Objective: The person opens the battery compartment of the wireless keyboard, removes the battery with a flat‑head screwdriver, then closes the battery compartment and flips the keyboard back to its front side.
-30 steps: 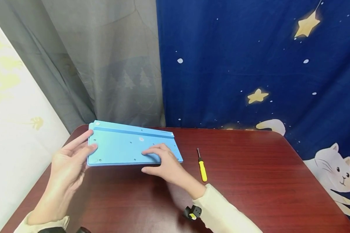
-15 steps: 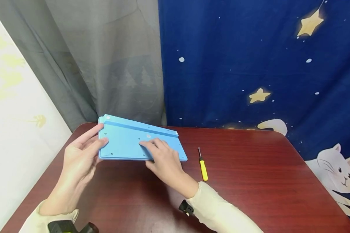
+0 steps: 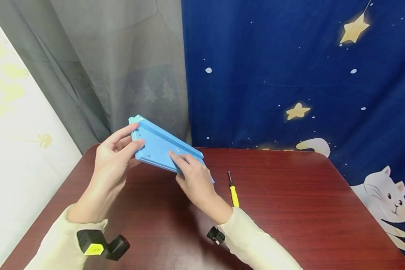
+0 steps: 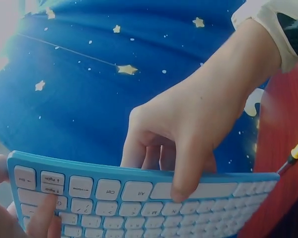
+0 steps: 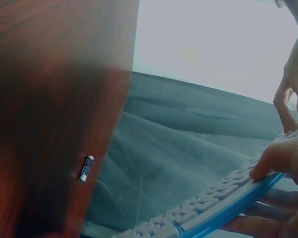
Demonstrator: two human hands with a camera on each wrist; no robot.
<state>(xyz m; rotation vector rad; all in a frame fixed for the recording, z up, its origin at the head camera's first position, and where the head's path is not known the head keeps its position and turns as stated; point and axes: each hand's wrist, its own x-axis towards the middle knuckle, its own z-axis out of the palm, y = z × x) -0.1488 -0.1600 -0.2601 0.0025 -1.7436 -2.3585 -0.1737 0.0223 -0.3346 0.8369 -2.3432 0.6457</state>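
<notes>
A light blue keyboard (image 3: pixel 162 146) is held up tilted above the table, its underside with small screw holes towards the head view. White keys show on its other face in the left wrist view. My left hand (image 3: pixel 112 165) grips its left end, thumb on the underside and fingertips on the keys. My right hand (image 3: pixel 198 182) pinches the lower long edge, with the thumb (image 4: pixel 186 171) pressing on the key side near the space bar and the other fingers against the underside. Right of the keyboard lies a screwdriver (image 3: pixel 234 195) with a yellow handle, its lower end hidden by the right sleeve.
The dark red wooden table (image 3: pixel 307 195) ends at a grey curtain (image 3: pixel 138 75) and a blue star-patterned curtain (image 3: pixel 256 75). A small battery (image 5: pixel 86 168) lies near the table edge in the right wrist view. A pale wall (image 3: pixel 27 150) stands at the left.
The keyboard's left end has risen and shifted right, so it slopes down more steeply to the right. My right hand has moved from touching the underside to gripping the lower edge.
</notes>
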